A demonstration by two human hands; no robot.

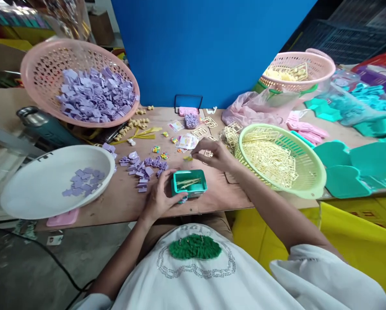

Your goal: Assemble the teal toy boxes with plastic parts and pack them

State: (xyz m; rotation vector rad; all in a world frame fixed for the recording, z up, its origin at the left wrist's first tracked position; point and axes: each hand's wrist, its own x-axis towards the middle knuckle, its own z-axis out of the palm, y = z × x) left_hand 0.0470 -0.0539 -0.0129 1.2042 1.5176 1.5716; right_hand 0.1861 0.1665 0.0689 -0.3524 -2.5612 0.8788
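At the near edge of the brown wooden tabletop point(223, 198) is an open, rectangular green plastic box point(197, 193), thin yellowish strips point(189, 183) lying inside. The worker's left hand point(160, 196) is clamped on the box's left end, thumb at the near side. The right hand point(215, 156), beyond the box, has thumb and fingertips together on a small, blurred yellow piece point(188, 158). Noted at right: a pale yellow-green perforated plastic basket point(312, 183) of cream plastic frames point(270, 157); at left, scattered lilac plastic pieces point(146, 171).
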